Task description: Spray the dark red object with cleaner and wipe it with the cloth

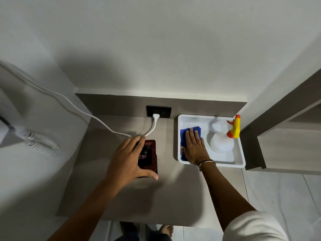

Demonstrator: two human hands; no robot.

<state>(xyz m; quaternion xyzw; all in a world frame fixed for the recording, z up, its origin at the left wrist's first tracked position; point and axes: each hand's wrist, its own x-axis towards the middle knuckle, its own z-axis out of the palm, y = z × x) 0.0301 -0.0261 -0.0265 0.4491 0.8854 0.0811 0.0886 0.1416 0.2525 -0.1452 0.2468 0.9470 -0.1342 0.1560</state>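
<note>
A dark red rectangular box (152,156) stands on the grey counter (173,197), with small dark items inside it. My left hand (128,162) wraps around its left side, fingers at the far end and thumb at the near end. To the right, a white tray (239,159) holds a folded blue cloth (184,134) and a white spray bottle (221,143) with a yellow and orange trigger head. My right hand (195,146) lies flat on the blue cloth, fingers spread, covering most of it.
A white cable (69,103) runs from a plug in the black wall socket (159,112) across the counter's back left. A coiled white cord (43,141) hangs on the left wall. A wooden unit (286,145) borders the tray on the right. Bare feet show below the counter edge.
</note>
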